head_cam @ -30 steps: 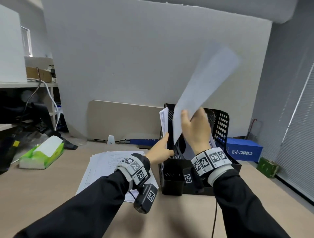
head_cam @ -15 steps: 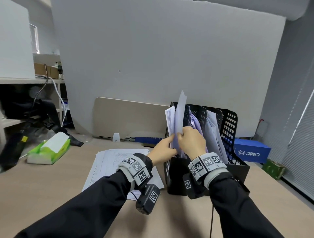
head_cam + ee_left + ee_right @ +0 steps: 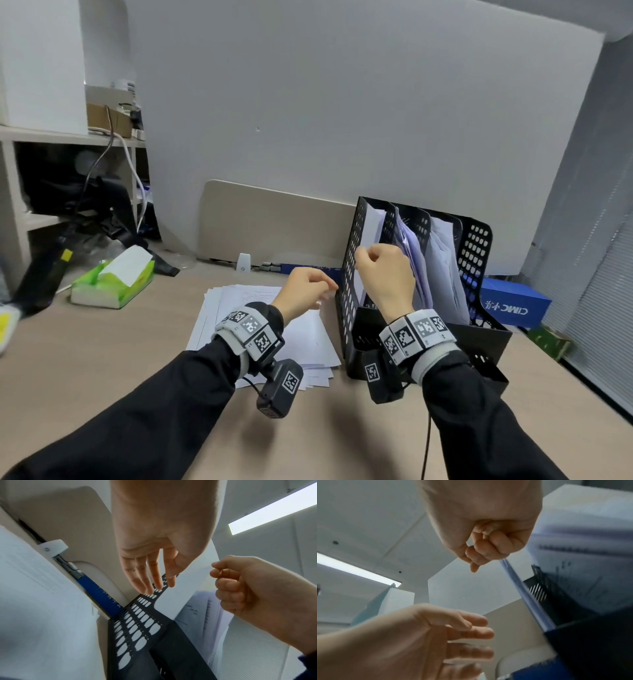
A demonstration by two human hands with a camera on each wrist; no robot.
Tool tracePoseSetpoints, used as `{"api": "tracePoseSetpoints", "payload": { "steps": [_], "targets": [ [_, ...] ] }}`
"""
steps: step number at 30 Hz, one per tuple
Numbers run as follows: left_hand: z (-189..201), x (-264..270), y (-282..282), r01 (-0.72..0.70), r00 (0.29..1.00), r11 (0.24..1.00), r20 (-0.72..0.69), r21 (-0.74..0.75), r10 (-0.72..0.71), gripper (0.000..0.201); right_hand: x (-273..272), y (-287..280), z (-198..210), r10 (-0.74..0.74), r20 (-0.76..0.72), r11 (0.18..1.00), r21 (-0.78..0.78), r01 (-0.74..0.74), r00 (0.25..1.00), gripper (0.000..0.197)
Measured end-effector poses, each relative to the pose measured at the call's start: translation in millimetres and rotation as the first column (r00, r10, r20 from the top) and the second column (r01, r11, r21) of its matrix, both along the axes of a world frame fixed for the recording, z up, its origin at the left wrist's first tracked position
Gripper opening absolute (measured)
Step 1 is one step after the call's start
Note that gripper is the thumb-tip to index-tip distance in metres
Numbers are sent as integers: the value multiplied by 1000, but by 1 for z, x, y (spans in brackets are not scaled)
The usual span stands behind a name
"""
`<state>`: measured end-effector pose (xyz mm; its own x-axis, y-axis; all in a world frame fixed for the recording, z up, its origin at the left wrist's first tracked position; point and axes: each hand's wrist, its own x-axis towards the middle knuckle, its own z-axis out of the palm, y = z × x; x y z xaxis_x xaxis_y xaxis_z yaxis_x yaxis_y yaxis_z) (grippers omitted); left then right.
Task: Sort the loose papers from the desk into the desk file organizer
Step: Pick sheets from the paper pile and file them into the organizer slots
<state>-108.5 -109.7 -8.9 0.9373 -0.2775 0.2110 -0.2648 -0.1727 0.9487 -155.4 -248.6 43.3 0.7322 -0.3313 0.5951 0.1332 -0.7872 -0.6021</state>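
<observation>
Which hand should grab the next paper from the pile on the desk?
Probably the left hand. It hovers open right above the paper pile, holding nothing. The right hand is curled up at the file organizer, farther from the pile.

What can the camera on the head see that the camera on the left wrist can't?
Only the head view shows the green tissue box, the blue cardboard box and the black sleeves with tagged wristbands. Only the left wrist view shows the glowing ceiling light strip and the left hand from below, fingers straight. Both show the black perforated plastic file organizer, the stack of loose white papers on the desk and the curled right hand.
</observation>
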Motion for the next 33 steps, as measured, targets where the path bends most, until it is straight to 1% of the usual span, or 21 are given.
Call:
{"api": "tracePoseSetpoints", "payload": {
  "steps": [1, 2, 3, 4, 5, 6, 8, 10, 12, 13, 14, 15, 17, 18, 19, 22, 25, 28, 30, 32, 33],
  "targets": [
    [-5, 2, 7, -22, 999, 1000, -34, -8, 22, 29, 3, 6, -4, 73, -62, 994, 89, -67, 995, 38],
    [-10, 4, 15, -50, 995, 999, -82, -21, 48, 26, 8, 12, -11, 160, -135, 969, 211, -130, 978, 33],
    [-18, 7, 24, -84, 987, 996, -138, -40, 78, 22, 14, 19, -17, 258, -205, 917, 361, -172, 944, 27],
    [-26, 9, 31, -120, 974, 991, -200, -58, 106, 19, 18, 25, -24, 352, -258, 834, 523, -177, 900, 21],
    [-34, 11, 39, -158, 955, 984, -264, -78, 133, 17, 23, 30, -32, 414, -294, 750, 647, -140, 861, 16],
    [-42, 12, 46, -195, 931, 976, -332, -93, 154, 15, 26, 35, -41, 448, -320, 690, 717, -95, 835, 11],
    [-57, 15, 60, -244, 874, 962, -457, -123, 163, 13, 37, 39, -63, 479, -373, 648, 761, -34, 794, 12],
    [-70, 18, 71, -265, 829, 951, -540, -156, 143, 10, 45, 41, -81, 500, -417, 646, 763, -7, 759, 15],
    [-80, 22, 78, -285, 808, 941, -574, -184, 132, 10, 52, 41, -94, 499, -438, 634, 773, 30, 748, 30],
    [-83, 25, 80, -293, 805, 936, -579, -196, 130, 11, 55, 39, -99, 485, -433, 623, 781, 47, 760, 37],
    [-85, 27, 82, -296, 802, 933, -584, -204, 126, 12, 58, 38, -104, 471, -412, 604, 795, 55, 780, 37],
    [-85, 29, 84, -297, 799, 931, -589, -212, 120, 13, 60, 36, -109, 462, -392, 585, 809, 59, 795, 30],
    [-84, 33, 87, -294, 791, 925, -604, -238, 96, 16, 64, 32, -119, 456, -369, 528, 845, 87, 810, 7],
    [-84, 34, 88, -291, 788, 923, -610, -252, 81, 16, 66, 30, -124, 448, -365, 500, 859, 109, 816, 2],
    [-84, 35, 89, -284, 786, 922, -615, -264, 66, 16, 67, 28, -128, 438, -367, 489, 863, 126, 820, 2],
    [-85, 37, 90, -257, 787, 926, -616, -277, 33, 17, 72, 24, -142, 453, -353, 477, 872, 112, 819, 10],
    [-87, 37, 91, -227, 790, 933, -614, -278, 10, 17, 71, 23, -147, 506, -308, 407, 909, 92, 806, 9],
    [-88, 37, 91, -186, 792, 940, -610, -285, -28, 17, 67, 24, -149, 549, -275, 371, 926, 64, 789, 11],
    [-88, 36, 90, -159, 797, 943, -601, -293, -53, 17, 65, 23, -151, 569, -255, 357, 933, 45, 781, 18],
    [-88, 36, 89, -135, 802, 945, -592, -297, -71, 18, 61, 23, -149, 589, -233, 344, 939, 21, 774, 21],
    [-88, 36, 89, -121, 803, 947, -590, -299, -84, 18, 60, 23, -147, 596, -234, 350, 937, 14, 768, 23]
  ]
}}
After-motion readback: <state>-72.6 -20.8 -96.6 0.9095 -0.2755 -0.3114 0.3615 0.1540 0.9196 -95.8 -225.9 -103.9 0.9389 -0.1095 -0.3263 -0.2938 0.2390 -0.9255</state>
